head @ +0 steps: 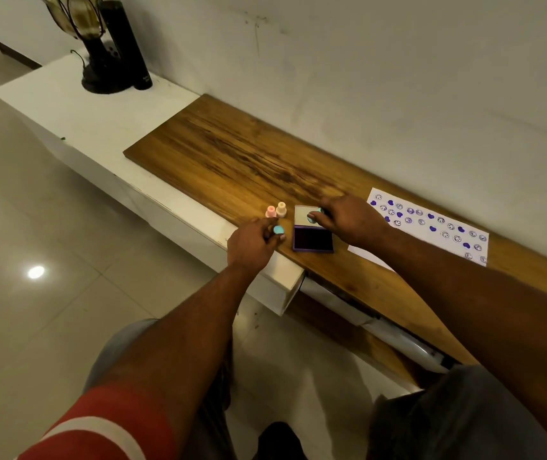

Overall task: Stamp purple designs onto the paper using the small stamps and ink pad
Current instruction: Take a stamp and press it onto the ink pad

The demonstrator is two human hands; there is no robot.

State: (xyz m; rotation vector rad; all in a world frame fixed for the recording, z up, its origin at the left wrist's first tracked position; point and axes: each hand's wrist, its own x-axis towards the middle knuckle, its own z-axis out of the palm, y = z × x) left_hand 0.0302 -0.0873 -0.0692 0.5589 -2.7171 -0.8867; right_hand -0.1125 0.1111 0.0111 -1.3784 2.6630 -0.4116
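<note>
An open purple ink pad (313, 239) lies on the wooden board (232, 154), its lid (302, 215) folded back. My left hand (252, 244) pinches a light blue stamp piece (278, 230) just left of the pad. Over the lid, my right hand (348, 220) holds another light blue stamp (315, 216). Two small stamps, one pink (270, 211) and one peach (281, 209), stand upright left of the lid. A white paper (431, 227) covered with several purple smiley and heart prints lies to the right, partly under my right forearm.
The board rests on a white ledge (83, 117) against a wall. A black lamp base (99, 68) and a black cylinder (129, 44) stand at the ledge's far left end. Tiled floor lies below on the left.
</note>
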